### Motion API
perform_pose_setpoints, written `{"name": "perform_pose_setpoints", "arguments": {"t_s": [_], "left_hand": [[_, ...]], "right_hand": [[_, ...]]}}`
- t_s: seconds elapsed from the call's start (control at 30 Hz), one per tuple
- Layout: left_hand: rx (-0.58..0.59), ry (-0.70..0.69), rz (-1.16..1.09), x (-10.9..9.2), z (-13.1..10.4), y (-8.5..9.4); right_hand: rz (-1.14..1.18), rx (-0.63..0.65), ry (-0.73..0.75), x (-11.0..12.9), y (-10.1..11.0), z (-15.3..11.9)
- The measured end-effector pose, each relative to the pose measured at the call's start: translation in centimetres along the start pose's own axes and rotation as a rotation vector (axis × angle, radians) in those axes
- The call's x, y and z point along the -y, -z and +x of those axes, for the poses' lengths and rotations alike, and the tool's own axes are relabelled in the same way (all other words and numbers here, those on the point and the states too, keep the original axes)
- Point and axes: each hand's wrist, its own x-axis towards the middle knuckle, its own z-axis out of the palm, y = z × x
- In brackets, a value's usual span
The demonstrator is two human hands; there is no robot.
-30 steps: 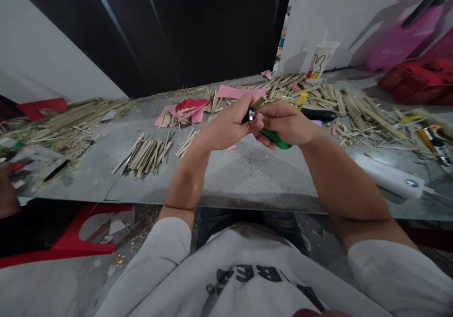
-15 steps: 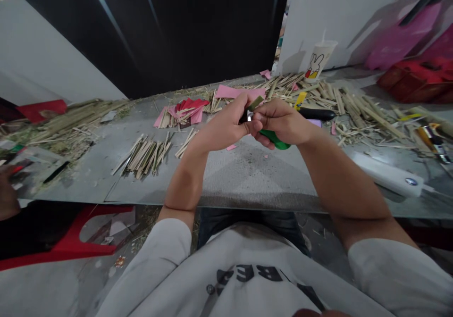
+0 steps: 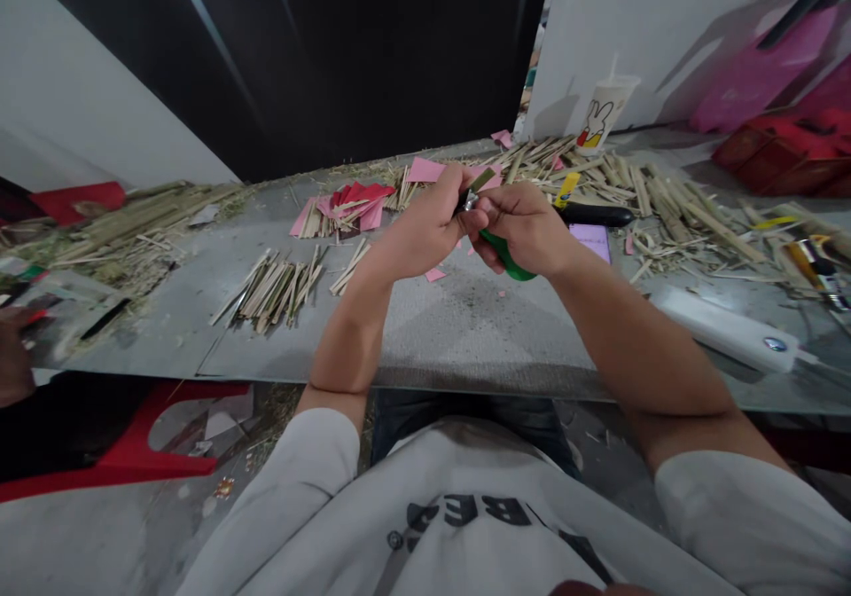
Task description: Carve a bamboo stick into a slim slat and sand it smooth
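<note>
While a curved green object (image 3: 516, 265) is clasped mid-frame by curled fingers of the right hand (image 3: 526, 221), a flat olive-green strip (image 3: 482, 179) is pinched by those of the left hand (image 3: 429, 230).

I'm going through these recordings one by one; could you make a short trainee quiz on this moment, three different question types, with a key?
1. Multiple choice: what colour shows on the object in the right hand? a) red b) green c) white
2. True or false: the cup with the rabbit picture stands upright.
3. Fill in: the white device lies on the table, on the person's ____ side.

Key: 1. b; 2. true; 3. right
</note>
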Motion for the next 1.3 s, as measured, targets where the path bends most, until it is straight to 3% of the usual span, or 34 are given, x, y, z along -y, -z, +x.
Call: {"name": "perform_pose_setpoints", "arguments": {"t_s": [0.07,0.2,0.33,0.43,0.6,0.67,0.87,1.0,1.2,1.3], "left_hand": [[0.017,0.006,0.002,0.2,0.0,0.2],[0.099,0.029,0.001,0.6,-0.1,0.2],[0.066,0.027,-0.003,0.8,-0.1,-0.4],[0.035,0.024,-0.01,1.1,0.1,-0.5],[0.009,-0.006,0.038,1.5,0.5,0.0],[0.026,-0.022,0.052,1.5,0.6,0.2],[0.128,-0.03,0.012,1.5,0.5,0.2],[0.099,-0.039,0.003,1.7,0.6,0.3],[0.047,-0.116,0.07,2.0,0.5,0.5],[0.087,-0.157,0.095,2.2,0.5,0.6]], "right_hand": [[-0.008,-0.015,-0.004,-0.3,0.0,0.0],[0.029,0.162,-0.077,-0.5,1.0,0.1],[0.114,0.247,-0.081,-0.3,1.9,0.2],[0.093,0.197,-0.073,-0.5,1.6,0.2],[0.003,-0.023,0.014,-1.3,0.5,0.2],[-0.023,-0.01,0.002,-1.4,0.6,0.1],[0.024,0.213,-0.102,-0.4,1.6,0.1],[0.066,0.173,-0.073,0.0,1.1,0.0],[-0.073,-0.067,0.022,-0.4,-0.3,-0.3],[-0.081,-0.015,0.012,-0.5,0.0,-0.2]]}}
